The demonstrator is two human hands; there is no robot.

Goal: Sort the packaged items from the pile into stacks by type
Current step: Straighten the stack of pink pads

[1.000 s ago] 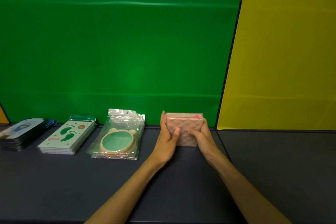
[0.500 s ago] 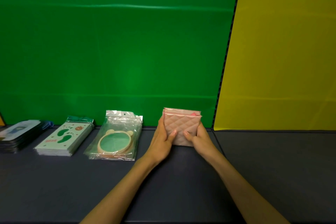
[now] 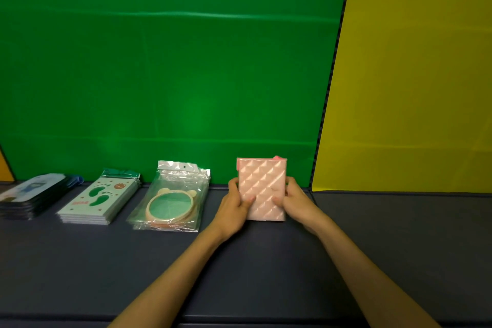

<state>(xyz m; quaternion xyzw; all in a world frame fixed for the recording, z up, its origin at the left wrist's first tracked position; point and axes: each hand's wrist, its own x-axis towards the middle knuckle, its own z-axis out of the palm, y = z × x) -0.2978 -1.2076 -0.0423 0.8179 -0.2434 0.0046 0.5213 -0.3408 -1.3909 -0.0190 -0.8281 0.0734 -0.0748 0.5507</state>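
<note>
From the head view I counted four groups along the back of the dark desk (image 3: 80, 261). My left hand (image 3: 234, 208) and right hand (image 3: 298, 201) both gripped one stack of pink quilted packs (image 3: 262, 189), tilted up on its lower edge at the right end of the row; I could not count its layers. Leftward lay a stack of bagged round mirrors (image 3: 171, 201), a stack of footprint cards (image 3: 99, 201), and a dark stack of packets (image 3: 32, 197) at the far left.
</note>
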